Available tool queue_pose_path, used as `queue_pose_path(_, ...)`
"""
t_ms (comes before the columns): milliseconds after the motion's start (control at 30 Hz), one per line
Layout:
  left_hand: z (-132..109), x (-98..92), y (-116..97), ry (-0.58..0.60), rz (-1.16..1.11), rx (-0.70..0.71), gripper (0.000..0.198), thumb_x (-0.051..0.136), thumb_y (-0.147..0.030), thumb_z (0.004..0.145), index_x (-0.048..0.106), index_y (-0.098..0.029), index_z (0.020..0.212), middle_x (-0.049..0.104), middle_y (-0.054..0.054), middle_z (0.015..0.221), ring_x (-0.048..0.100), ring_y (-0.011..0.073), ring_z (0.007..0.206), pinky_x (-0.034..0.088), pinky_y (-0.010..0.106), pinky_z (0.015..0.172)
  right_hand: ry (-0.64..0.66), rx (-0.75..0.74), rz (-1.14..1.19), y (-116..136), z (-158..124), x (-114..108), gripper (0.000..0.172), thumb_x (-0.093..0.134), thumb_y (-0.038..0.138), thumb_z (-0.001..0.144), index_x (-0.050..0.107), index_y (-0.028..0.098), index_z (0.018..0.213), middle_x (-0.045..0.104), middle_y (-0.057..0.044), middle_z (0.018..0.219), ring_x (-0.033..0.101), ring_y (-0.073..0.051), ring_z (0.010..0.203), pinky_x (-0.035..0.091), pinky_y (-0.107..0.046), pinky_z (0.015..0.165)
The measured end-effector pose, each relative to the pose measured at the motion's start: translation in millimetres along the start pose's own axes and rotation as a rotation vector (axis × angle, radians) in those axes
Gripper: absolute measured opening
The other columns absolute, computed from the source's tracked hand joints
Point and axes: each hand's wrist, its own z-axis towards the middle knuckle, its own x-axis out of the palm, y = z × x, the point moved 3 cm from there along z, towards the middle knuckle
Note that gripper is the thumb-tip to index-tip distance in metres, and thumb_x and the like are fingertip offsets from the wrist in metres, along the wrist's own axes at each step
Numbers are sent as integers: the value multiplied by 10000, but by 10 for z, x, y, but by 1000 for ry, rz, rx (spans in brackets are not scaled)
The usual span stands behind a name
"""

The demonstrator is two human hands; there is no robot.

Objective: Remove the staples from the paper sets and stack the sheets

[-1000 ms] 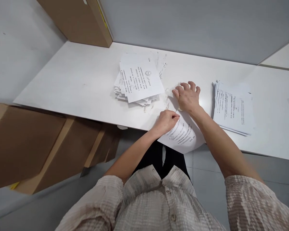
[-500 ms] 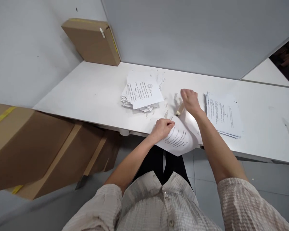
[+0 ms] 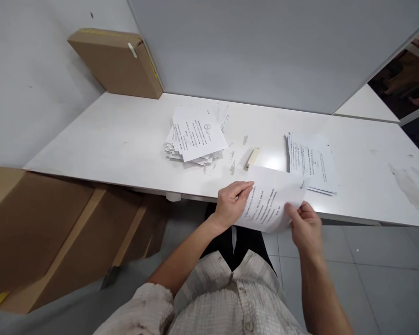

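Note:
Printed paper sheets (image 3: 267, 204) are held between my two hands at the table's front edge, tilted toward me. My left hand (image 3: 233, 204) pinches their left edge. On the lower right side, my right hand (image 3: 304, 226) grips them between thumb and fingers. Just beyond the sheets a small cream-coloured stapler (image 3: 252, 158) lies on the table. To its left is a messy pile of printed papers (image 3: 197, 135), fanned at different angles. A neater stack of printed sheets (image 3: 314, 163) lies to the right, partly covered by the held sheets.
The white table (image 3: 132, 153) runs along a grey partition and has worn patches. A flat cardboard box (image 3: 115, 65) leans in the back left corner. Large cardboard boxes (image 3: 73, 237) stand below the table at left. Dark shelving (image 3: 405, 79) shows at far right.
My right hand has let go of the stapler, which now lies on the table, and has moved down to grip the sheets' right side. The sheets lie flatter. My view has shifted slightly right.

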Motion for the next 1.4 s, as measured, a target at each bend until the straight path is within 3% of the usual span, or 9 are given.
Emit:
queue_pose_path(167,70,-86,248,31,334,176,224,516,-228,879,643,-180,1058,706,70,990,657,171,908,546,304,788,-400,-206,-230,607,742,-648,167,697,347,656,619,224,738,582,13,670,503,-137,562,398,-287,506)
queue_pose_path(367,81,-306,619,1,586,115,196,486,-224,887,666,-160,929,704,62,825,633,180,786,520,317,715,-294,-103,-330,761,1887,-952,199,693,375,607,615,296,772,654,-40,843,595,-288,770,465,-453,640)
queue_pose_path(533,47,-252,622,23,595,129,187,484,-213,887,659,-163,928,695,55,814,614,173,778,509,311,720,-260,-106,-774,498,2273,-839,477,664,404,628,571,244,1068,613,-105,1085,537,-389,1018,392,-598,838)
queue_pose_path(667,84,-339,570,-11,584,153,175,498,-229,889,651,-172,952,693,47,840,616,162,797,505,301,732,-321,-298,-1035,499,2072,-630,589,568,424,770,462,164,1287,385,-202,1345,341,-423,1229,301,-585,958)
queue_pose_path(767,232,-574,512,-88,746,214,175,550,-270,864,655,-180,972,689,61,881,607,198,826,479,363,782,-288,-490,-944,568,1666,-312,491,534,383,823,501,153,1255,434,-198,1283,425,-348,1160,374,-526,916)
queue_pose_path(900,552,-980,521,-52,1028,150,331,642,-346,786,630,-194,1080,623,134,1110,525,318,1031,419,472,857,80,-607,-625,482,982,313,342,491,367,860,563,197,1148,576,-110,1081,576,-203,846,498,-384,711)
queue_pose_path(1033,755,-1220,589,212,1117,124,195,548,-263,845,648,-193,997,627,122,1062,540,283,976,446,409,814,501,-531,-399,234,426,894,296,513,371,849,585,243,1106,617,-74,1031,576,-156,693,493,-318,637)
queue_pose_path(1133,807,-1303,619,306,1110,87,247,420,-220,895,661,-170,901,657,110,932,566,257,883,461,376,752,549,-477,-314,110,272,1126,279,520,375,841,610,243,1070,641,-55,924,562,-152,664,481,-310,642)
queue_pose_path(1400,724,-1369,411,28,931,128,230,440,-223,888,661,-163,877,701,77,887,622,209,854,490,344,777,572,-165,-115,73,332,1187,354,577,478,797,630,195,1004,657,-41,830,579,-135,640,481,-275,608)
